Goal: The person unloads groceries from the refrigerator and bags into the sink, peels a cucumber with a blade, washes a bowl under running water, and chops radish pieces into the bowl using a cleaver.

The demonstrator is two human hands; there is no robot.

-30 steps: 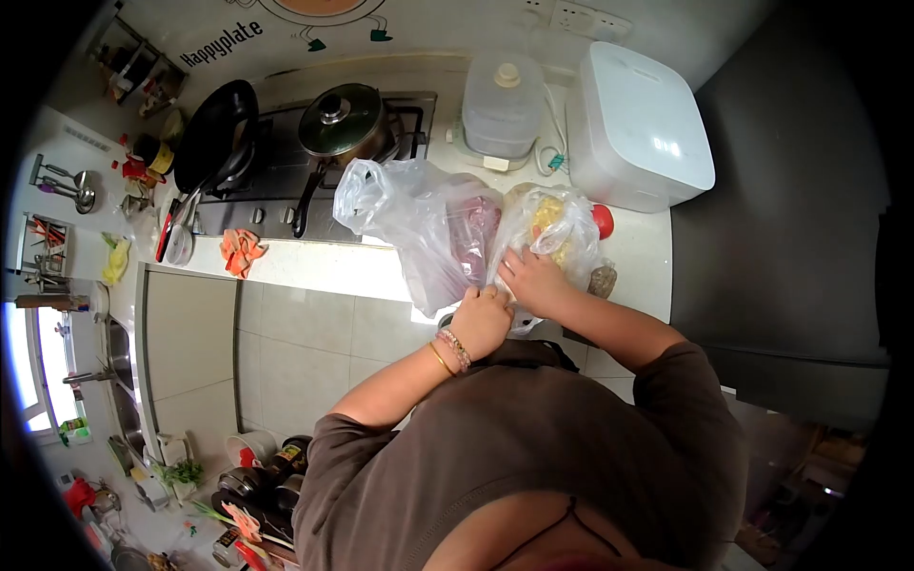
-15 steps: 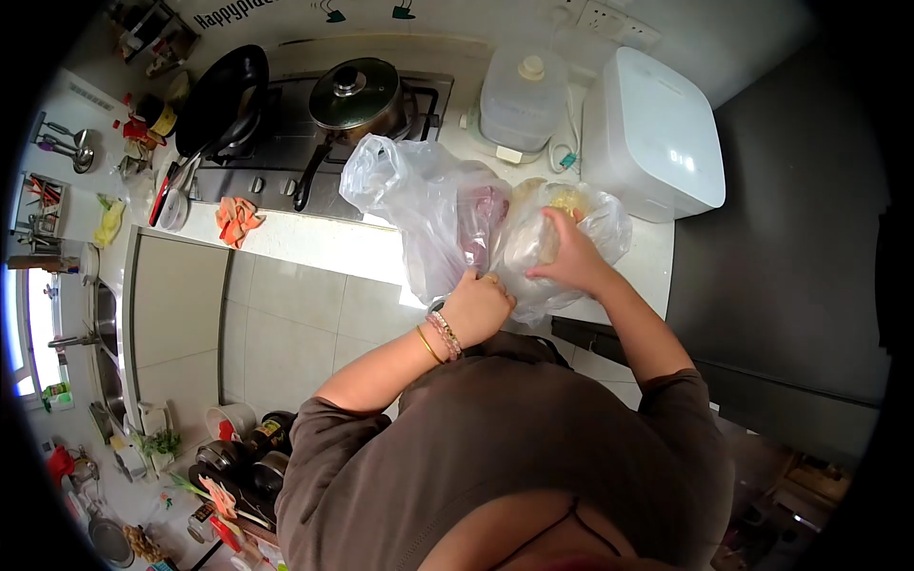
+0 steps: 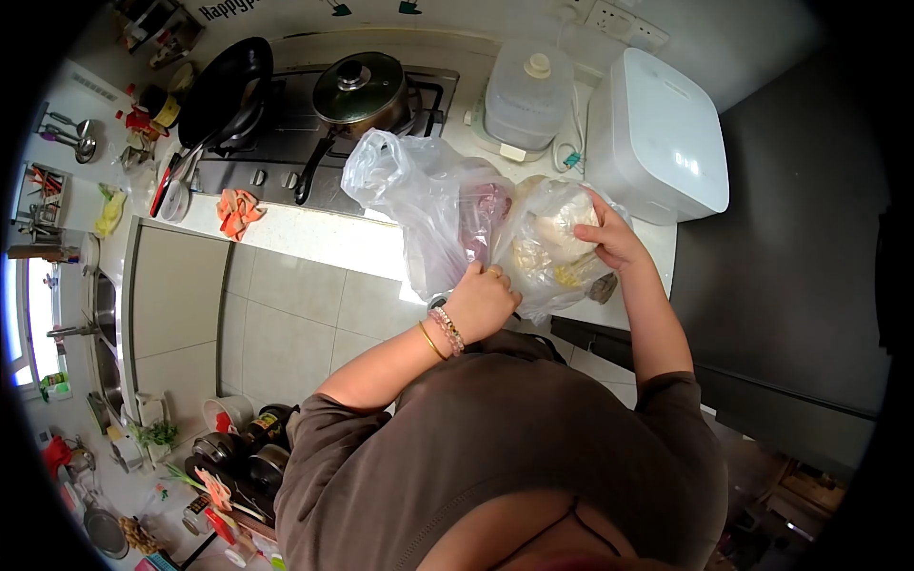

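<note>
A large clear plastic bag [image 3: 419, 186] lies at the counter's front edge, with a reddish-purple bundle [image 3: 484, 207] showing through it. My left hand [image 3: 481, 303], with bracelets at the wrist, is closed on the bag's near edge. To its right, my right hand [image 3: 614, 235] has its thumb and fingers around the right side of a clear bag of pale food [image 3: 564, 233]. Some yellowish pieces show low in that bag. What the pale food is, I cannot tell.
A lidded pot [image 3: 357, 93] and a black wok [image 3: 224, 95] stand on the gas stove [image 3: 286, 119]. Behind the bags are a clear water container [image 3: 526, 95] and a white bin [image 3: 666, 138]. An orange cloth [image 3: 238, 212] lies on the counter edge [image 3: 314, 238].
My right hand has moved right and its bag of pale food has turned, bringing the yellow pieces lower. My left hand keeps its hold on the plastic.
</note>
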